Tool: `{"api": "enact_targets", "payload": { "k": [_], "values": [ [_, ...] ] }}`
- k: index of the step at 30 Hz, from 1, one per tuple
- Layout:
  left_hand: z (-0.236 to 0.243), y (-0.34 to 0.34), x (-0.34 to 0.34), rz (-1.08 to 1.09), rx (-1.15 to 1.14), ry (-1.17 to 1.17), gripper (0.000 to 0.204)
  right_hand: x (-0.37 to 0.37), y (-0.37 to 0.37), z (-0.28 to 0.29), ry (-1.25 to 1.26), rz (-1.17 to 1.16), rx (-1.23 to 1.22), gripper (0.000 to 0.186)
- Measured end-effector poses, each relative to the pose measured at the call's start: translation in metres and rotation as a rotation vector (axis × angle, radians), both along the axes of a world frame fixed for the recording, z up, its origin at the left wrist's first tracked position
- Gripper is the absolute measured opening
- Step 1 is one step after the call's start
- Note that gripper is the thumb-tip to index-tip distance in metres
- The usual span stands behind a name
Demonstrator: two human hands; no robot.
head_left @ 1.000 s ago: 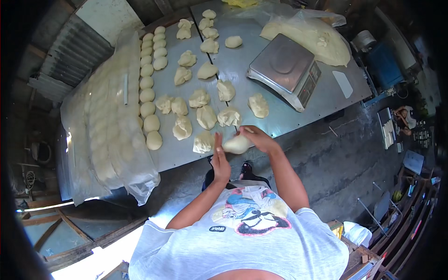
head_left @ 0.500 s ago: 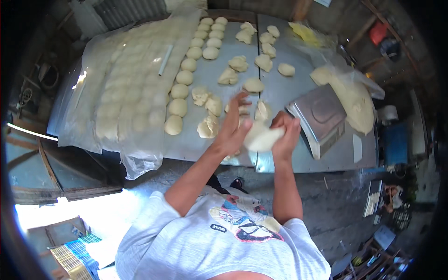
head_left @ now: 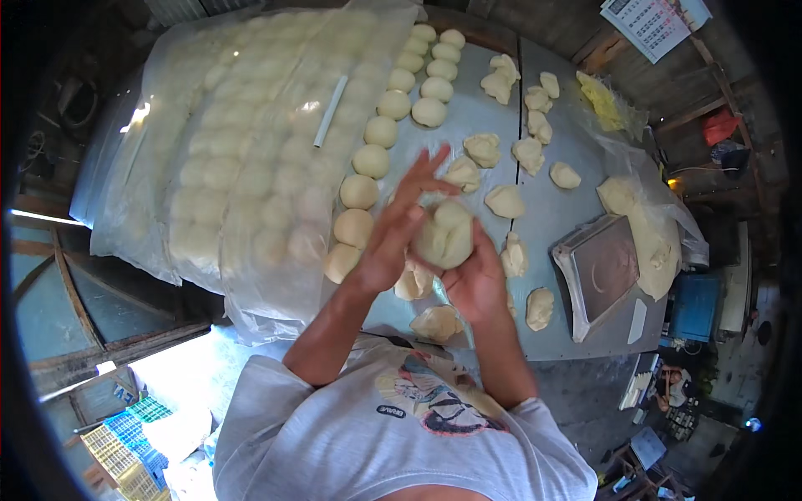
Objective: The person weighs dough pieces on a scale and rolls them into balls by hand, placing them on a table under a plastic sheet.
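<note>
right hand (head_left: 478, 284) is cupping a folded dough lump (head_left: 447, 236) in its grip, holding it over the bench (head_left: 537, 219). left hand (head_left: 391, 246) is holding its fingers spread along the lump's left side, can't tell if it's actually pressing. rough dough pieces (head_left: 504, 201) are lying around, smooth dough balls (head_left: 359, 191) are sitting left by a plastic sheet (head_left: 251, 167), and a scale (head_left: 597, 271) is resting off right beside a big dough mass (head_left: 656, 257).
</note>
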State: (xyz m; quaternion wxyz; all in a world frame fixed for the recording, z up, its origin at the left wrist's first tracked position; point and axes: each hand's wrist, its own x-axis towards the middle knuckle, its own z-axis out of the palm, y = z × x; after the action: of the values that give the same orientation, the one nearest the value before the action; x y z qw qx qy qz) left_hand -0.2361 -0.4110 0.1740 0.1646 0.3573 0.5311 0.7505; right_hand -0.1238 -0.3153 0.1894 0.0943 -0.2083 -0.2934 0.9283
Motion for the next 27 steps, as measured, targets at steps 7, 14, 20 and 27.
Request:
{"api": "enact_targets", "payload": {
  "k": [7,14,20,27],
  "values": [
    [-0.02,-0.015,-0.093,0.278,0.162,-0.236,0.04,-0.154,0.071,0.008,0.315,-0.792,1.866,0.062],
    [-0.112,0.031,-0.132,0.262,-0.343,-0.189,0.019,-0.167,0.08,-0.219,-0.49,0.108,1.968,0.055],
    [-0.213,0.101,-0.156,0.138,-0.739,0.705,0.031,-0.105,0.105,-0.201,-0.581,-0.053,1.814,0.053],
    [-0.194,0.11,-0.127,0.057,-0.615,0.174,0.037,-0.129,0.162,-0.233,-0.932,-0.104,1.703,0.055]
  ]
}}
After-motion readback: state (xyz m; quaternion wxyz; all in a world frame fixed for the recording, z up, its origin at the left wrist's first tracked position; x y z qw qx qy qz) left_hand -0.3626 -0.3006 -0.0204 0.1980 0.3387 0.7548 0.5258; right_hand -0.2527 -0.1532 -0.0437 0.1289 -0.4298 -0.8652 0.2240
